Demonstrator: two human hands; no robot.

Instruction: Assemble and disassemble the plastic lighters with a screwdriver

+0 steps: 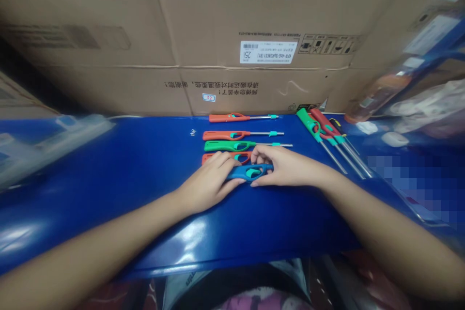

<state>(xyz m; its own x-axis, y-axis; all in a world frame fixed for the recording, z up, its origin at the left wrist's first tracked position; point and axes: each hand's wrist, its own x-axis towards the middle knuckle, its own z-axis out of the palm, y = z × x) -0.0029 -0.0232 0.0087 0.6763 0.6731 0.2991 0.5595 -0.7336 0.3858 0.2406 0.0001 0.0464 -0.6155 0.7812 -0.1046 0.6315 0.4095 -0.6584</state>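
Note:
A blue stick lighter [250,172] with a teal trigger lies on the blue table [145,169]. My left hand [210,181] grips its handle end, fingers curled over it. My right hand [283,167] pinches its front part, covering the nozzle. Just behind lie an orange lighter [225,157], partly hidden by my hands, a green lighter [232,146] and two more orange lighters [225,135] [228,117], all side by side with metal tips pointing right.
A loose bunch of green and red lighters [327,135] lies at an angle to the right. A large cardboard box [232,34] stands along the table's back edge. Blurred plastic items sit at far left [54,140] and right [399,106].

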